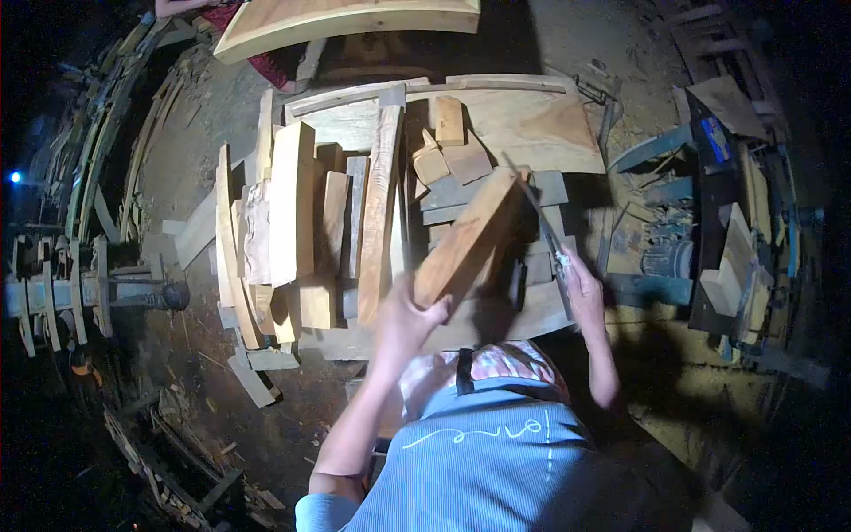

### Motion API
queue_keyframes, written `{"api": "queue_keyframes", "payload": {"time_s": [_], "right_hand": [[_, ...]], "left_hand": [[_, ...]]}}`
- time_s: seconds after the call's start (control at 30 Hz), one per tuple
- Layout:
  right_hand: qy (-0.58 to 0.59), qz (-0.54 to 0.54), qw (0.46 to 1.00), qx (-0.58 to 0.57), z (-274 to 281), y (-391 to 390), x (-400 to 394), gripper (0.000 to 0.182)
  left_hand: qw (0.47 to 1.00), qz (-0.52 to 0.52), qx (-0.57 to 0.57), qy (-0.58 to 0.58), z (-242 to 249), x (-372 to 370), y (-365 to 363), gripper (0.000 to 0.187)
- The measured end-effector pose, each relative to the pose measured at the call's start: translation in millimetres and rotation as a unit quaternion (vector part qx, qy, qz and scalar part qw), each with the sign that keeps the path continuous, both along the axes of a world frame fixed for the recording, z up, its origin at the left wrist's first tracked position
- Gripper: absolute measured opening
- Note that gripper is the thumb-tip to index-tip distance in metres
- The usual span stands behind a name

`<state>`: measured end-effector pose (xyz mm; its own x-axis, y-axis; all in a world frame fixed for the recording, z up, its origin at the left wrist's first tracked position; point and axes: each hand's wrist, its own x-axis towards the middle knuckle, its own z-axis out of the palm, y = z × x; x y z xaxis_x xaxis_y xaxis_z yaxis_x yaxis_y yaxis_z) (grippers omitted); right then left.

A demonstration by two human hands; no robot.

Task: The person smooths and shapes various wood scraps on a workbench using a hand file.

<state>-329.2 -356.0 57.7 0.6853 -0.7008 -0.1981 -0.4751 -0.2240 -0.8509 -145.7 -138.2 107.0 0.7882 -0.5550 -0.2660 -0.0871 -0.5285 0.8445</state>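
Note:
My left hand (408, 321) grips the near end of a thick wooden block (470, 235), which slants up and away to the right over the worktable (355, 341). Its far end is raised near a thin, long metal tool (542, 217). My right hand (581, 288) is closed around the lower part of that tool, to the right of the block. The tool's far tip lies beside the block's far end; whether they touch cannot be made out. Left of the block, a long board (382, 204) lies lengthwise among several upright-lying planks.
Small wood offcuts (450, 121) lie at the table's back. A large curved board (355, 19) is at the top, near another person's arm (182, 6). A pale beam (292, 204) stands out at left. Machinery (665, 257) sits at right.

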Motion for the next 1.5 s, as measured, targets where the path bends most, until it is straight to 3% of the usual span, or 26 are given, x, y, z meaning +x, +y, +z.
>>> {"api": "queue_keyframes", "payload": {"time_s": [0.03, 0.13, 0.23, 0.27, 0.37, 0.47, 0.53, 0.57, 0.67, 0.7, 0.8, 0.87, 0.97, 1.0, 1.03, 1.1, 1.23, 1.3, 1.37, 1.43, 1.5], "right_hand": [[-0.003, 0.008, 1.000, -0.001, 9, 5, 8, 0.034], [-0.014, 0.121, 0.992, -0.005, 24, 17, 23, 0.032], [0.023, 0.225, 0.974, 0.006, 39, 29, 25, 0.031], [-0.015, 0.260, 0.965, -0.018, 47, 33, 28, 0.031], [0.002, 0.283, 0.959, -0.009, 51, 34, 27, 0.030], [0.023, 0.279, 0.960, -0.001, 44, 25, 26, 0.030], [0.075, 0.247, 0.966, -0.004, 36, 15, 29, 0.031], [0.039, 0.248, 0.967, -0.040, 22, 6, 29, 0.031], [0.135, 0.206, 0.969, -0.024, 12, -17, 46, 0.031], [0.028, 0.212, 0.972, -0.099, -10, -28, 48, 0.030], [0.080, 0.158, 0.974, -0.143, -53, -62, 60, 0.029], [0.121, 0.100, 0.974, -0.165, -52, -72, 71, 0.029], [0.019, 0.115, 0.978, -0.171, -36, -61, 77, 0.030], [0.094, 0.124, 0.983, -0.098, -18, -50, 74, 0.031], [0.025, 0.181, 0.976, -0.117, -17, -40, 68, 0.031], [0.012, 0.281, 0.949, -0.140, 10, -17, 61, 0.031], [0.014, 0.306, 0.942, -0.140, 21, -19, 57, 0.030], [0.232, 0.144, 0.956, -0.110, -13, -50, 56, 0.029], [0.074, 0.104, 0.970, -0.205, -41, -75, 47, 0.030], [0.046, 0.068, 0.984, -0.158, -28, -68, 48, 0.030], [0.060, 0.092, 0.985, -0.132, -1, -43, 51, 0.030]], "left_hand": [[0.998, 0.010, 0.028, -0.050, 24, 7, -6, 0.040], [0.992, -0.003, 0.112, -0.055, 26, 28, -12, 0.041], [0.990, -0.017, 0.083, -0.111, 8, 38, -6, 0.041], [0.991, -0.022, 0.084, -0.101, 9, 38, -7, 0.043], [0.989, -0.017, 0.056, -0.135, 0, 36, -2, 0.036], [0.996, -0.003, 0.054, -0.076, 7, 34, -2, 0.036], [0.991, -0.007, 0.061, -0.118, -4, 33, 1, 0.036], [0.985, -0.010, 0.067, -0.159, -7, 32, 2, 0.037], [0.990, -0.007, 0.068, -0.123, 1, 32, 1, 0.037], [0.990, -0.008, 0.065, -0.125, 0, 32, 1, 0.037], [0.989, -0.013, 0.063, -0.133, -9, 31, 5, 0.038], [0.982, -0.007, 0.085, -0.167, -12, 29, 6, 0.038], [0.986, -0.002, 0.076, -0.149, -11, 31, 8, 0.037], [0.987, -0.003, 0.085, -0.138, -8, 31, 8, 0.036], [0.987, -0.001, 0.086, -0.135, -9, 31, 9, 0.036], [0.989, 0.000, 0.072, -0.126, -10, 33, 10, 0.037], [0.981, -0.004, 0.042, -0.190, -20, 35, 10, 0.038], [0.981, -0.001, 0.040, -0.192, -18, 34, 10, 0.039], [0.979, -0.005, 0.041, -0.200, -9, 35, 5, 0.037], [0.989, 0.054, 0.119, -0.064, 3, 34, 4, 0.038], [0.994, 0.092, 0.031, -0.053, -23, 39, 13, 0.049]]}}
